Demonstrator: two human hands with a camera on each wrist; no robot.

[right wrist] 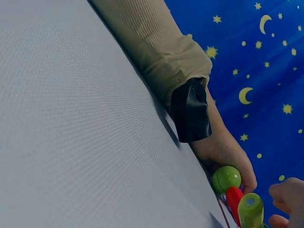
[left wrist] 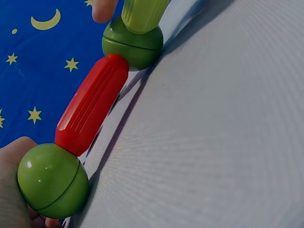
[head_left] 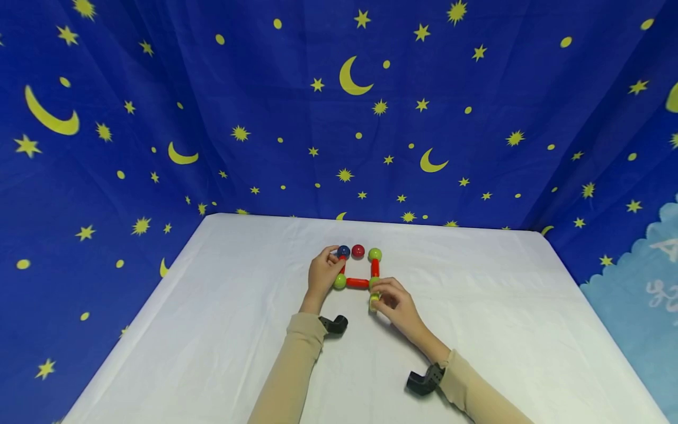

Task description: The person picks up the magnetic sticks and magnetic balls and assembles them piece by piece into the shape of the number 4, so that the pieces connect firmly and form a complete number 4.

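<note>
On the white table lies a ball-and-rod shape. My left hand [head_left: 323, 272] grips its left red rod, fingers against the dark blue ball [head_left: 344, 251]. Below them is a green ball [left wrist: 52, 180], joined by a front red rod [left wrist: 92, 104] to a second green ball [left wrist: 133, 45] at the near right corner. My right hand [head_left: 398, 305] is at that corner, thumb and fingers around a yellow-green rod [right wrist: 251, 209] that points toward the near edge; its fingers partly cover the corner ball. The right red rod [head_left: 375, 268] runs back to another green ball [head_left: 375, 254].
A red ball [head_left: 358, 251] sits between the blue ball and the far green one. The white cloth of the table [head_left: 254, 294] spreads around. Blue star-and-moon fabric [head_left: 296, 106] hangs behind and at the sides. Black wrist mounts [head_left: 424, 381] are on both forearms.
</note>
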